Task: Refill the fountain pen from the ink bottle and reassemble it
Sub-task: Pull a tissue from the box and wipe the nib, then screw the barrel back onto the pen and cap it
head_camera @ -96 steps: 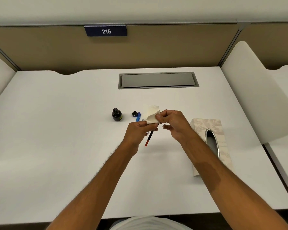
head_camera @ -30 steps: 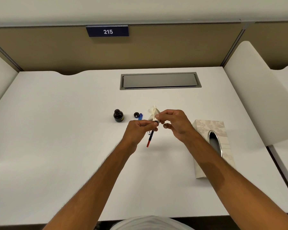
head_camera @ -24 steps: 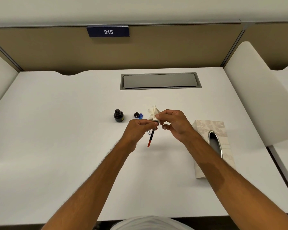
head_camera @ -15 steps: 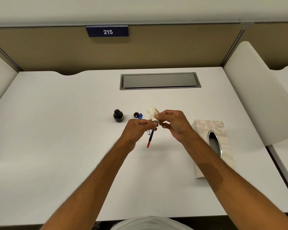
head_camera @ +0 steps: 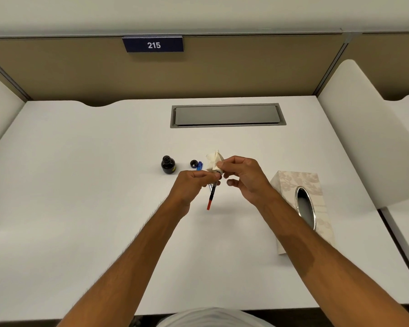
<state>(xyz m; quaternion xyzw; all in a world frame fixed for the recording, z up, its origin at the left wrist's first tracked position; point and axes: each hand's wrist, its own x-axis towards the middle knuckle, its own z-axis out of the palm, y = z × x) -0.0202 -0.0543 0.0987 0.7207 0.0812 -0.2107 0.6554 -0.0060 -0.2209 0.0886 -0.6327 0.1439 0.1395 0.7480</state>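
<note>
My left hand [head_camera: 191,185] pinches the upper end of the pen's inner section [head_camera: 211,195], a thin black piece with a red end pointing down toward me. My right hand [head_camera: 243,177] pinches a crumpled white tissue [head_camera: 214,161] wrapped around the top of that section, so the nib is hidden. The open black ink bottle [head_camera: 168,164] stands on the white desk [head_camera: 80,185] to the left. Its small black cap [head_camera: 193,163] lies beside it, touching a blue pen part [head_camera: 199,165] that my left hand partly covers.
A patterned tissue box [head_camera: 300,208] with an oval silver opening sits right of my right forearm. A grey cable hatch [head_camera: 227,115] is set into the desk at the back. White dividers stand at both sides; a panel with sign 215 closes the back.
The tissue, flat and open 3.2 s ago, is now bunched around the pen section's tip. Over the last second both hands stay nearly still, with only small finger movement.
</note>
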